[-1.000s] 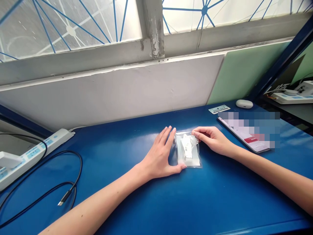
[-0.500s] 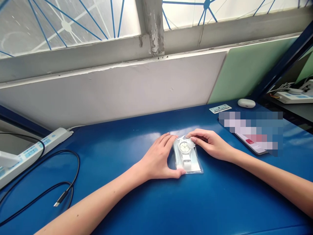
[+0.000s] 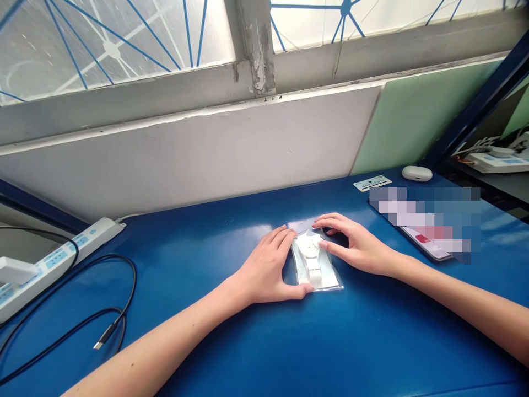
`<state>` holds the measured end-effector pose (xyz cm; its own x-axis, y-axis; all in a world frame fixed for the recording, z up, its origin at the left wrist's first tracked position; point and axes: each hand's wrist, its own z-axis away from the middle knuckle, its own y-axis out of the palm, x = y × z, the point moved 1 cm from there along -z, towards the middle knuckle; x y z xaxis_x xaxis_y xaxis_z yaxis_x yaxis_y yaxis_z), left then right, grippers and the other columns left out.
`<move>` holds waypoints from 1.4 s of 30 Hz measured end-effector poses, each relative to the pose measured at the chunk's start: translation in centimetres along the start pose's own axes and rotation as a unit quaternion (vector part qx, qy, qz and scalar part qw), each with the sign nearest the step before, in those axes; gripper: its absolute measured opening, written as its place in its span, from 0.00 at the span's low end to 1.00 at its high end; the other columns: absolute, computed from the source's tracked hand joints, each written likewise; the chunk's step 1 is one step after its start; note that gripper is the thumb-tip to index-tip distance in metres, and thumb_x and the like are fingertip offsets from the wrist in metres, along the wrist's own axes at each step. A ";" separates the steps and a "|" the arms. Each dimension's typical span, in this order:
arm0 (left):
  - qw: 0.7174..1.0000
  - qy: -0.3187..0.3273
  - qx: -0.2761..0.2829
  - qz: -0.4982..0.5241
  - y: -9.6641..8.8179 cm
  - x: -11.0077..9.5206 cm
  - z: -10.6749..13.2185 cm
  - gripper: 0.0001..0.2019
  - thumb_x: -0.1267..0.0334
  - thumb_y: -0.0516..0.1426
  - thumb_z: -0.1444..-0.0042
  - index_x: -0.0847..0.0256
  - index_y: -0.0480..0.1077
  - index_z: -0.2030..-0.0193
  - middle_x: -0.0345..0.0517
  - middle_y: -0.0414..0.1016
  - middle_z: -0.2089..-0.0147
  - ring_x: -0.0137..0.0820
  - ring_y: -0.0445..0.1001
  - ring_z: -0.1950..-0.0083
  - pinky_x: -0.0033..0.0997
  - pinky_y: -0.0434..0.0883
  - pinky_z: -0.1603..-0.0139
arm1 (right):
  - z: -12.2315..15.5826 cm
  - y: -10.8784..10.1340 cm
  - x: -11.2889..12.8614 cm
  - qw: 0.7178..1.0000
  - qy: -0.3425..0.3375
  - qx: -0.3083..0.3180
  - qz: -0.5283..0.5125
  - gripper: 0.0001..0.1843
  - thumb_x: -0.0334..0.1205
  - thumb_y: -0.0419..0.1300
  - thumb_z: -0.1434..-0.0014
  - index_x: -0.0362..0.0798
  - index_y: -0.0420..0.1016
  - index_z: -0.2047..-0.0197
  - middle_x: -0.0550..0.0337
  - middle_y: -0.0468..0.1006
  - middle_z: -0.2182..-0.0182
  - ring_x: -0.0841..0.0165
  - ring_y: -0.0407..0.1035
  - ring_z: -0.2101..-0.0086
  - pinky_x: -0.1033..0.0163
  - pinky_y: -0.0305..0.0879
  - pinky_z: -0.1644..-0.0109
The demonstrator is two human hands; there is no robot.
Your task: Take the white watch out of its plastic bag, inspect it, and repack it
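Observation:
A white wristwatch (image 3: 311, 251) lies in a clear plastic bag (image 3: 330, 281) on the blue table, its strap pointing towards me. Glare on the plastic washes out most of the dial. My left hand (image 3: 270, 264) holds the bag's left side, fingertips at the upper left corner and thumb at the lower edge. At the upper right, my right hand (image 3: 357, 245) has its fingers apart. Its thumb tip touches the plastic beside the dial, while the index finger reaches over the bag's top edge. The other fingertips are partly hidden.
A power strip (image 3: 61, 264) and a black cable (image 3: 128, 275) occupy the left of the blue table (image 3: 256, 353). At the right lie a phone-like device (image 3: 438, 255), partly pixelated, a card (image 3: 372, 183) and a white earbud case (image 3: 417, 173). A wall panel (image 3: 198, 154) borders the back.
My right thumb and index finger have spread apart from a pinch at the bag's upper right. The dial, clear before, is now washed out. My left hand stays in place.

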<state>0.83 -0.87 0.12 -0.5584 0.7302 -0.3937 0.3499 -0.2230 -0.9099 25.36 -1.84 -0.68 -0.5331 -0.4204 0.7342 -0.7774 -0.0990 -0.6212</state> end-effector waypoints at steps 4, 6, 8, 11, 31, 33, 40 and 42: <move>1.000 -0.008 -0.004 -0.006 -0.1 -0.1 0.0 0.48 0.41 0.64 0.49 0.66 0.53 0.29 0.64 0.58 0.28 0.55 0.54 0.26 0.57 0.58 0.28 | 0.2 -0.4 -0.1 0.997 -0.046 0.031 0.054 0.28 0.50 0.62 0.37 0.52 0.69 0.36 0.46 0.70 0.37 0.49 0.66 0.39 0.42 0.66 0.36; 1.000 -0.007 -0.004 -0.008 -0.1 -0.1 0.1 0.48 0.40 0.63 0.47 0.67 0.53 0.28 0.64 0.58 0.28 0.54 0.54 0.26 0.55 0.58 0.28 | 0.2 -0.8 -0.3 0.994 -0.045 0.078 0.063 0.32 0.52 0.63 0.39 0.51 0.67 0.34 0.45 0.71 0.38 0.49 0.66 0.39 0.43 0.66 0.36; 1.000 -0.008 -0.003 -0.010 -0.1 -0.1 0.1 0.48 0.39 0.62 0.46 0.68 0.53 0.28 0.65 0.57 0.28 0.53 0.54 0.26 0.54 0.58 0.28 | 0.2 -1.2 -0.6 0.988 -0.045 0.117 0.088 0.37 0.55 0.63 0.40 0.48 0.65 0.32 0.43 0.69 0.36 0.47 0.62 0.36 0.41 0.63 0.34; 1.000 -0.012 -0.002 -0.015 0.0 -0.1 0.1 0.49 0.39 0.62 0.46 0.70 0.53 0.28 0.67 0.57 0.28 0.54 0.54 0.26 0.54 0.58 0.28 | 0.4 -1.5 -0.7 0.975 -0.051 0.165 0.142 0.49 0.61 0.64 0.43 0.45 0.56 0.27 0.41 0.59 0.29 0.43 0.51 0.31 0.37 0.56 0.31; 1.000 -0.001 0.012 -0.022 -0.2 -0.1 0.0 0.51 0.32 0.60 0.48 0.66 0.52 0.28 0.68 0.57 0.28 0.59 0.55 0.27 0.60 0.57 0.29 | 0.8 -1.3 -1.4 0.965 -0.064 0.196 0.162 0.63 0.67 0.67 0.50 0.49 0.41 0.23 0.43 0.49 0.26 0.40 0.45 0.30 0.35 0.53 0.30; 1.000 -0.004 0.013 -0.023 -0.1 -0.1 0.0 0.51 0.32 0.60 0.47 0.68 0.53 0.28 0.68 0.57 0.28 0.58 0.55 0.27 0.60 0.57 0.29 | 0.8 -1.4 -1.4 0.962 -0.068 0.201 0.172 0.62 0.67 0.66 0.49 0.48 0.40 0.23 0.44 0.48 0.26 0.41 0.44 0.29 0.36 0.52 0.30; 1.000 -0.021 0.005 -0.017 0.0 -0.2 0.1 0.50 0.35 0.60 0.46 0.65 0.50 0.26 0.67 0.54 0.26 0.57 0.54 0.26 0.59 0.57 0.29 | 0.8 -1.7 -1.4 0.965 -0.070 0.185 0.173 0.57 0.63 0.64 0.44 0.50 0.41 0.23 0.45 0.49 0.26 0.42 0.49 0.30 0.37 0.54 0.30; 1.000 -0.026 0.006 -0.012 0.0 -0.1 0.2 0.50 0.36 0.60 0.46 0.65 0.49 0.26 0.68 0.53 0.26 0.57 0.53 0.25 0.59 0.57 0.29 | 0.9 -1.7 -1.4 0.967 -0.070 0.178 0.169 0.57 0.62 0.65 0.44 0.51 0.41 0.23 0.44 0.50 0.26 0.42 0.50 0.31 0.36 0.55 0.31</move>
<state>0.78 -1.09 0.12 -0.6049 0.7015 -0.3769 0.3267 -0.2129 -0.9208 27.73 -1.84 -0.92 -0.6674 -0.5984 0.4432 -0.3888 -0.2276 -0.8928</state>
